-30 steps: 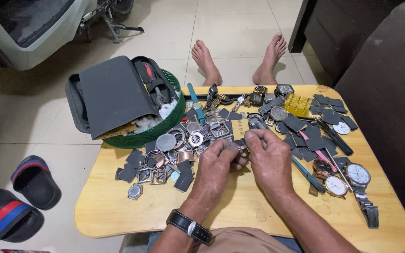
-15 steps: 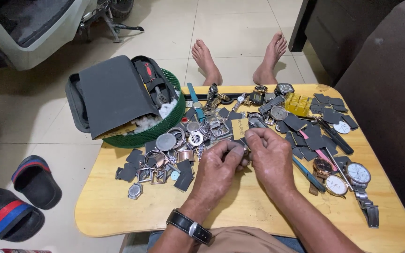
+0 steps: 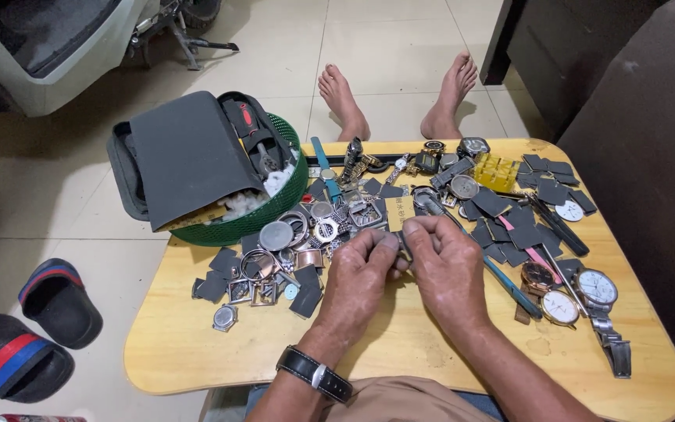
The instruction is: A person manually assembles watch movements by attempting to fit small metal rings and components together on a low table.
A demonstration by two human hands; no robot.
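— What have your hands got?

— My left hand and right hand both pinch one small metal watch part, I think a case; the grip hides most of it. It's over the tabletop, right of the green basket.

— Counted anything?

— One basket, two slippers left of it, three whole dial-up watches well right.

- Left hand and right hand pinch a small metal part together.
- Watch cases litter the counter.
- Green basket at counter's left.
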